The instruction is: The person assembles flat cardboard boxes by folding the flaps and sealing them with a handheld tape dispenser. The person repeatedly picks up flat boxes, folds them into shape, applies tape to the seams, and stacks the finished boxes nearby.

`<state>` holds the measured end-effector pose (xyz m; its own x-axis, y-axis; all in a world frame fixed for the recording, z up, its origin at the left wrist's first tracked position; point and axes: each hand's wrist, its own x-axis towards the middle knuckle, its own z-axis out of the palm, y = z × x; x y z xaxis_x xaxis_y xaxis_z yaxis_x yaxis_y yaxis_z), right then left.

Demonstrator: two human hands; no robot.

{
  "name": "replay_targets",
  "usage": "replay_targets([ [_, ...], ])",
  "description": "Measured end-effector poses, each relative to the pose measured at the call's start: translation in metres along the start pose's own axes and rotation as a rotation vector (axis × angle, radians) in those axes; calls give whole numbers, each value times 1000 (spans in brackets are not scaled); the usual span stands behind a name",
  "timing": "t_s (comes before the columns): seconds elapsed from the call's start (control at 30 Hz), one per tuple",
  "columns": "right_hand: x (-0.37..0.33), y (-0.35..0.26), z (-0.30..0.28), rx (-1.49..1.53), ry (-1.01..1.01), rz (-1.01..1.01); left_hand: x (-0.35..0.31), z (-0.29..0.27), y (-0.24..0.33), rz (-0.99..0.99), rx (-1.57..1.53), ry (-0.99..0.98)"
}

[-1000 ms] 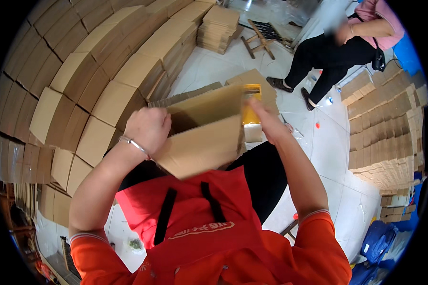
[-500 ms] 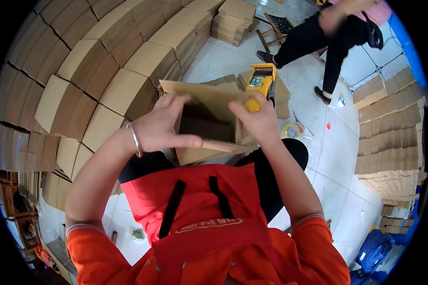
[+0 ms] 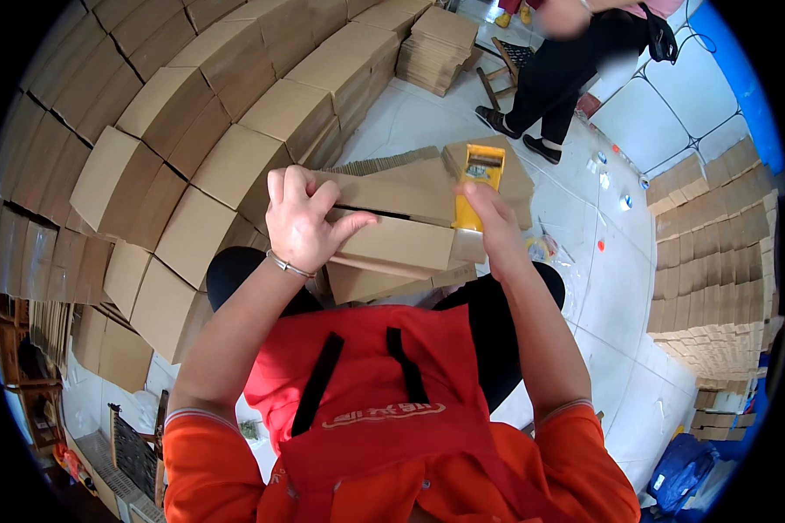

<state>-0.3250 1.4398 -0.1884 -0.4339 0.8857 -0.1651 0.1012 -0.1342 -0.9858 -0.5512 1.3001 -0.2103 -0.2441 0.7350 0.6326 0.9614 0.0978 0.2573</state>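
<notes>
Box [image 3: 401,246] ahead of apron [image 3: 366,383]; left hand [image 3: 303,225] clamped on flaps [image 3: 397,192], right hand [image 3: 494,228] clamped around dispenser [image 3: 483,176]. Best practice: align flap edges, close the gap [image 3: 377,212] evenly, hold dispenser square.

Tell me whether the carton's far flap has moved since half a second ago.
Yes: judged against the flat cardboard stack behind it, the far flap has folded down toward the person, covering most of the opening visible earlier.
</notes>
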Motion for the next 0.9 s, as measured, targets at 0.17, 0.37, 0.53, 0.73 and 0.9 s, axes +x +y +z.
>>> replay_targets([
  [0.17, 3, 10, 6, -389, -25, -180, 8, 4, -4, -124, -208, -135],
  [0.37, 12, 33, -14, -392, 119, -295, 16, 0, -5, -155, -126, -520],
  [0.53, -46, -88, -28, -163, -163, -240, 15, 5, -4, -137, -109, -564],
  [0.73, -2, -105, -15, -177, -675, -8, 16, 3, -7, -128, -104, -580],
  [0.9, 10, -90, -16, -226, -726, -62, 21, 7, -30, -473, -643, -278],
])
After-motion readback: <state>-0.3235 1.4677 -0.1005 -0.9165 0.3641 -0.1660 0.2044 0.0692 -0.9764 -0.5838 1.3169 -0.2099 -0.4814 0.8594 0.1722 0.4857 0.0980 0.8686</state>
